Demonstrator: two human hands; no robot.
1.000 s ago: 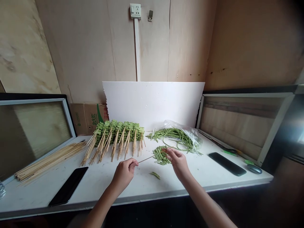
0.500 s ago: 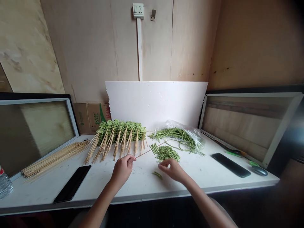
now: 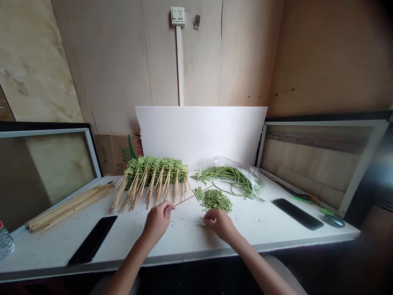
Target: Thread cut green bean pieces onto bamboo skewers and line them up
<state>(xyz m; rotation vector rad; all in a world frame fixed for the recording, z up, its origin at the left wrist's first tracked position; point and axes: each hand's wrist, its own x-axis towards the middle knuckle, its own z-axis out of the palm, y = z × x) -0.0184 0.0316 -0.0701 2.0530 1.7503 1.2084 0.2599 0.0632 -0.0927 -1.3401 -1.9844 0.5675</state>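
Note:
My left hand is closed around the near end of a thin bamboo skewer, which slants away to the right. Several cut green bean pieces sit side by side on the skewer, near its far part. Just in front of the small heap of cut long beans, my right hand pinches with thumb and fingers at a loose piece of long bean on the table. That piece is blurred and partly covered by the fingertips.
Stacked bean skewers lie at the back left, beside loose bamboo skewers. Whole long beans spill from a clear plastic bag. A phone lies left, another dark phone right, near a mouse.
My right hand has shifted slightly down and left onto the loose bean pieces, and its fingers have drawn together. My left hand still holds the skewer in nearly the same place.

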